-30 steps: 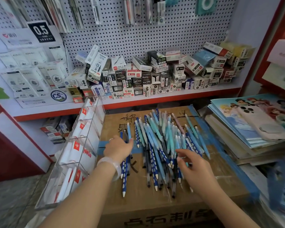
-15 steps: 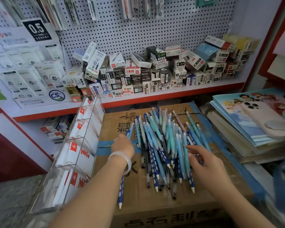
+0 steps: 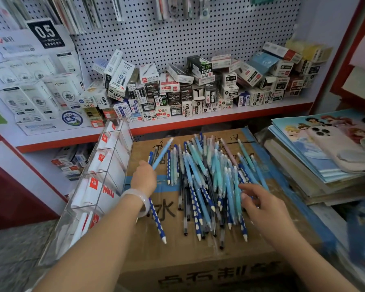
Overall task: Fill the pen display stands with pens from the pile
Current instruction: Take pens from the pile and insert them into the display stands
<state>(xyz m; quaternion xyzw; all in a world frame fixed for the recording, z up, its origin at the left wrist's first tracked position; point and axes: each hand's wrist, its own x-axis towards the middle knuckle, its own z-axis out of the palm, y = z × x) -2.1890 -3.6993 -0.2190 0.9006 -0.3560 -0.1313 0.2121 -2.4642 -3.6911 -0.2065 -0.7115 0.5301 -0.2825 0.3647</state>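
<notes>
The left hand (image 3: 144, 177) grips several blue pens (image 3: 161, 155) at the left edge of the pen pile (image 3: 209, 180) on the cardboard box (image 3: 171, 258), beside the clear acrylic display stand (image 3: 97, 180). The right hand (image 3: 261, 207), fingers loosely spread and gripping nothing, touches the pile's near right side.

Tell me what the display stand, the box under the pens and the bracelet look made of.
Display stand: clear hard plastic, probably acrylic; see-through, glossy walls.
Box: brown corrugated cardboard, matte, printed, with blue tape strips.
Bracelet on the left wrist: pale translucent bangle, smooth and glossy; jade, glass or resin, can't tell.
</notes>
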